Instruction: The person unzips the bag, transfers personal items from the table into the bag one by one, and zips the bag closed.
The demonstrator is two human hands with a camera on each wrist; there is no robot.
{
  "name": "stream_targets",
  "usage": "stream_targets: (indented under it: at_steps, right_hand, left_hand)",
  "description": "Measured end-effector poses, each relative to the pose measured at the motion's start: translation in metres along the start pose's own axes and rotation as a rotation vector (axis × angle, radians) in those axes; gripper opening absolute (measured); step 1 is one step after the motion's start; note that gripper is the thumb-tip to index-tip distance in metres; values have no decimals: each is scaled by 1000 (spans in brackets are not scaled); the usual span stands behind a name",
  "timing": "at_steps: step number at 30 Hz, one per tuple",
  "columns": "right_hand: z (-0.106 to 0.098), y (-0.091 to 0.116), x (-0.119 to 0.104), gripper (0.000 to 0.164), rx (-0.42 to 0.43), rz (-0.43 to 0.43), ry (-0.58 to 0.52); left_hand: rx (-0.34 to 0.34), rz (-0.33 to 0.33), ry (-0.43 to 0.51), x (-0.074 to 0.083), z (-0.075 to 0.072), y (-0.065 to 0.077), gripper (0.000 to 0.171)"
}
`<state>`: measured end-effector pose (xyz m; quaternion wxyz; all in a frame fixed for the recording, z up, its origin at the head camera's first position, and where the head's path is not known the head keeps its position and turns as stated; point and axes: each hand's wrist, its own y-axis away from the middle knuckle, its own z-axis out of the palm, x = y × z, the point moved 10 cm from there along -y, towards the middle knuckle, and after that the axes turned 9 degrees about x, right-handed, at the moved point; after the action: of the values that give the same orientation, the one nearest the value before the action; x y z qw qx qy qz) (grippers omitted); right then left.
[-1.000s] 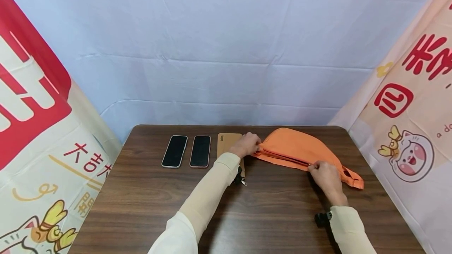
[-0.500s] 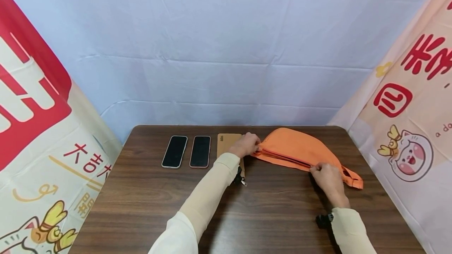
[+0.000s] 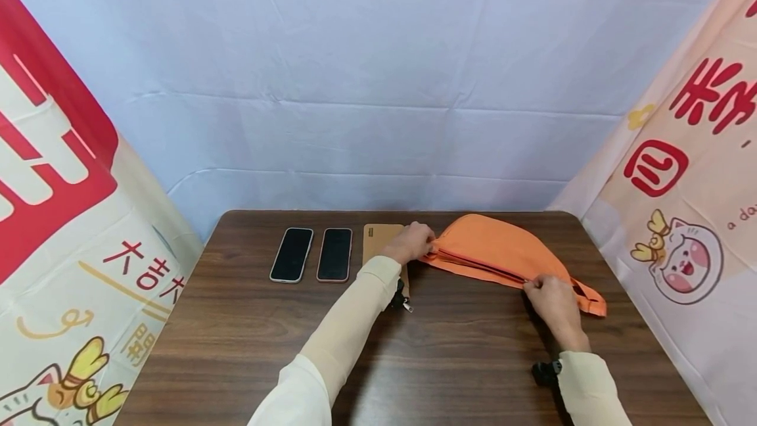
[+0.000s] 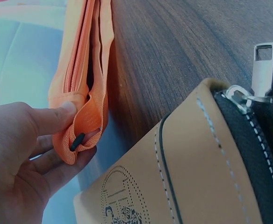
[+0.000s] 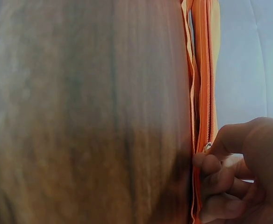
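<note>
An orange waist bag (image 3: 497,245) lies flat at the back right of the table, its long zipper (image 5: 209,93) facing me. My left hand (image 3: 416,240) pinches the bag's left end, thumb on top and fingers beneath, by a small black piece (image 4: 77,141) in the fold. With thumb and curled forefinger, my right hand (image 3: 554,301) grips the metal zipper pull (image 5: 208,147) near the bag's right end. Above the pull, the zipper teeth run as one narrow line in the right wrist view. Under my left forearm sits a tan zip pouch (image 4: 192,154), partly hidden in the head view.
Two phones, one with a white edge (image 3: 292,255) and one with a pinkish edge (image 3: 335,255), lie side by side left of the pouch. The bag's strap (image 3: 591,301) trails past my right hand. A pale cloth (image 3: 378,84) hangs behind the wooden table (image 3: 449,347).
My right hand has slid a little to the right along the zipper with the pull. My left hand stays on the bag's left end.
</note>
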<state>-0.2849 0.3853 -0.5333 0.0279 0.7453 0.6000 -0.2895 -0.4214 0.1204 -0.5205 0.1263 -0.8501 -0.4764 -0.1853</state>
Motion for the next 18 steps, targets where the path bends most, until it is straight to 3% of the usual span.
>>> stream_targets:
  at_steps: [18]
  right_hand:
    - [-2,2,3,42,9,12,0]
  left_hand:
    - [7,2,8,-1,2,-1,22]
